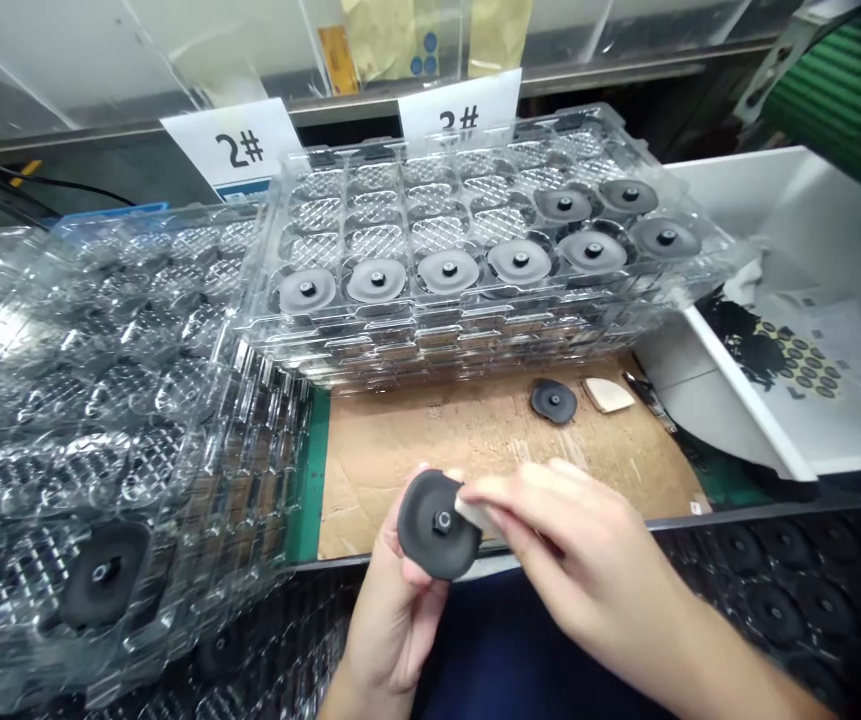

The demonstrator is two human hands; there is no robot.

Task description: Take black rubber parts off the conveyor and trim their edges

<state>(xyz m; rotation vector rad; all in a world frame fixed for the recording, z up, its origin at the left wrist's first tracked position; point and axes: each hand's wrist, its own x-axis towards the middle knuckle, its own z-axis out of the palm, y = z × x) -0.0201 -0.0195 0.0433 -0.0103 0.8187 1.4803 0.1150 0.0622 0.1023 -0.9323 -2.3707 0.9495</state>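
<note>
My left hand [398,600] holds a round black rubber diaphragm [434,525] with a small metal stud at its centre. My right hand [580,550] pinches a small pale pad [476,515] and presses it against the diaphragm's right edge. On the cardboard sheet [430,450] beyond my hands lie another black diaphragm [553,401] and a beige wedge-shaped pad [608,395]. Neither hand touches these. Grey-coated diaphragms [448,270] sit in the near rows of a clear plastic tray [370,190] on a tall stack.
Another stack of clear trays [100,400] fills the left side, with a black diaphragm [104,573] in one pocket. Paper labels 2# [231,150] and 3# [464,108] stand behind the trays. A white bin [790,300] holding printed sheets stands at right, above dark trays of diaphragms [775,610].
</note>
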